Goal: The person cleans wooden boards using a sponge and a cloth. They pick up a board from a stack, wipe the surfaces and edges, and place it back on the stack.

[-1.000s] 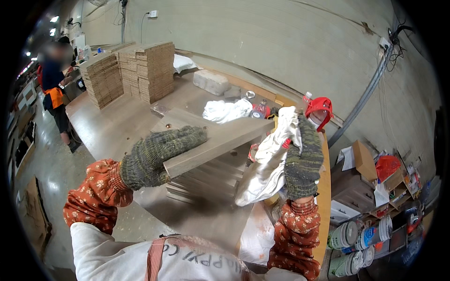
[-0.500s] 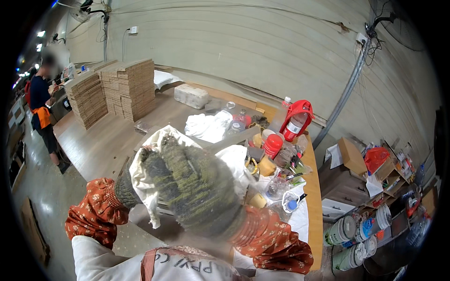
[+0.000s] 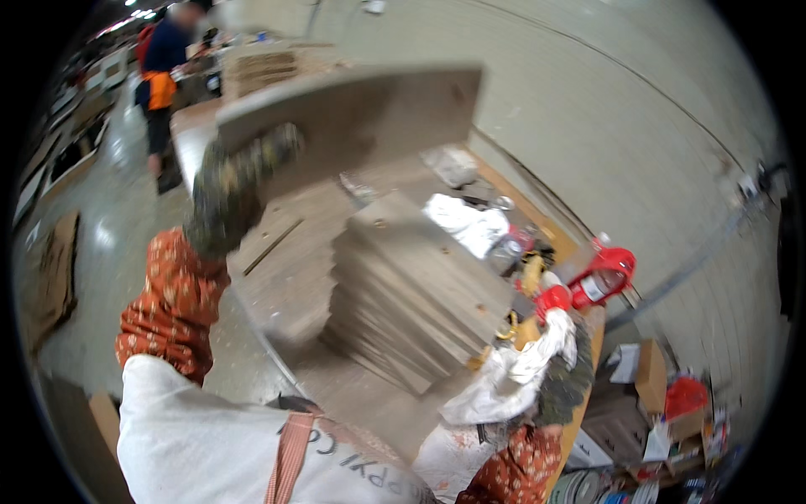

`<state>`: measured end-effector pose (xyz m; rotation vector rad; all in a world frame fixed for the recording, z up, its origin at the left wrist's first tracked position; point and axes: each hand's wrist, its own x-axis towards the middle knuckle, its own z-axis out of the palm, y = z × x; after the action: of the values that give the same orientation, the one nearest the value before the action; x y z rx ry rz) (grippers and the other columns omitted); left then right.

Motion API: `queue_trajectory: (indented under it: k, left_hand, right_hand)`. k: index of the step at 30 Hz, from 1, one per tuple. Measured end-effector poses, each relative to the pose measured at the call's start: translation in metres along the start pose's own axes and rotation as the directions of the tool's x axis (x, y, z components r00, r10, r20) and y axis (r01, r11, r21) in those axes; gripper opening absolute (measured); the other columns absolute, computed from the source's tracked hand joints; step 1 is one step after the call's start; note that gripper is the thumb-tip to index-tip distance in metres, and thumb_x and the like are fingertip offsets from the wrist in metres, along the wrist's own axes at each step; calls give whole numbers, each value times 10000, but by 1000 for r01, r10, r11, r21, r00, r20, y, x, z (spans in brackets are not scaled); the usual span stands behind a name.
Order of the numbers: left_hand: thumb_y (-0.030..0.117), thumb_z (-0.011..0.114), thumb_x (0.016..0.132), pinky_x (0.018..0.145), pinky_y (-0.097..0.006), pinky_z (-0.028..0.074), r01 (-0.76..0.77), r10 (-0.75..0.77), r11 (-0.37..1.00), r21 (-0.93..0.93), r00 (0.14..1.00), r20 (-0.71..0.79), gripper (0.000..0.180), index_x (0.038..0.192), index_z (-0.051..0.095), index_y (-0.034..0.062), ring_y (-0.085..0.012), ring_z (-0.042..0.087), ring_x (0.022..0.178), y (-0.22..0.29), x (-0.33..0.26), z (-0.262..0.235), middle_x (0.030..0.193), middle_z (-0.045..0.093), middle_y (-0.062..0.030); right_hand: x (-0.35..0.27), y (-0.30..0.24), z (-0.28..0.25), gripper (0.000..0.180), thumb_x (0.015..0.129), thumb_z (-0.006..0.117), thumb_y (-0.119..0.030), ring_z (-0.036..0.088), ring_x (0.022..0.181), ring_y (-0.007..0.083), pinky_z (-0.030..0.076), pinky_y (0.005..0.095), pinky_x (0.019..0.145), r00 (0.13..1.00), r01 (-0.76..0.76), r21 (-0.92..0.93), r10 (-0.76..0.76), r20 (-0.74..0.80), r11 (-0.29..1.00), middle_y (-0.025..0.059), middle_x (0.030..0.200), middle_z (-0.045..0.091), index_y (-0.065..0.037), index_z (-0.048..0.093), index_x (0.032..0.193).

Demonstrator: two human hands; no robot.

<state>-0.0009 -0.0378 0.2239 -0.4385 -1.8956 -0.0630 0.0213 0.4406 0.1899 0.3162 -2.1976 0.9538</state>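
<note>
My left hand, in a dark knitted glove, is closed on the near edge of a long grey-brown wooden panel. The panel is tilted up over the table's far part and smeared by motion. A white cloth bunches in my right hand, gloved alike, at the table's right side; most of those fingers are hidden. Between both hands stands an uneven stack of similar panels, with small round holes in the top one.
A thin stick lies on the table left of the stack. Bottles, a red-wrapped bottle and a white rag crowd the right side. Behind the raised panel are more stacked boards. Another person stands at far left.
My hands have parted from in front of my chest. The left has gone far and left with a panel, the right to the right with the cloth. The view has turned.
</note>
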Motion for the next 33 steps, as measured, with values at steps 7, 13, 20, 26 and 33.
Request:
queue_trajectory:
  k: [7, 13, 20, 26, 33]
  left_hand:
    - [85, 607, 907, 864, -422, 585, 563, -703, -451, -692, 254, 664, 403, 1273, 474, -21, -345, 603, 1105, -83, -114, 34, 1246, 554, -224]
    - [194, 661, 887, 907, -419, 547, 924, -814, 198, -327, 341, 470, 432, 1261, 536, 17, -317, 533, 1200, -90, -258, 70, 1235, 567, -228]
    - [337, 677, 862, 821, -487, 555, 664, -426, -743, -86, -370, 826, 477, 1186, 558, 9, -384, 579, 1071, -55, -184, 29, 1086, 605, -245]
    - [380, 709, 815, 814, -420, 542, 861, -810, 11, 509, -291, 510, 516, 1132, 584, -7, -334, 675, 882, -86, -156, -1, 827, 677, -214]
    - [529, 773, 644, 952, -421, 458, 734, -694, 560, 385, 161, 702, 1005, 1424, 360, 46, -378, 554, 1142, -87, -157, 59, 1277, 534, -259]
  right_hand:
    - [-26, -15, -1, 416, 847, 538, -135, 567, 1113, 288, 428, 391, 955, 996, -84, 26, 83, 12, 996, 187, 1225, 583, 57, 538, 1216]
    - [-34, -27, -11, 552, 840, 546, -203, 504, 1217, 317, 365, 405, 1047, 989, -147, -42, 148, 26, 988, 219, 1315, 526, 67, 472, 1316]
    - [-54, -19, -7, 596, 886, 563, -354, 521, 1195, 320, 377, 419, 1035, 971, -234, 88, 229, 60, 968, 225, 1290, 540, 77, 485, 1291]
    - [-56, -27, -3, 630, 873, 604, -377, 545, 1158, 320, 416, 411, 998, 965, -257, -75, 260, 33, 963, 211, 1259, 562, 69, 473, 1297]
    - [-64, -23, 9, 660, 847, 652, -357, 572, 1123, 319, 442, 393, 973, 956, -290, -173, 292, -16, 941, 206, 1238, 577, 69, 456, 1312]
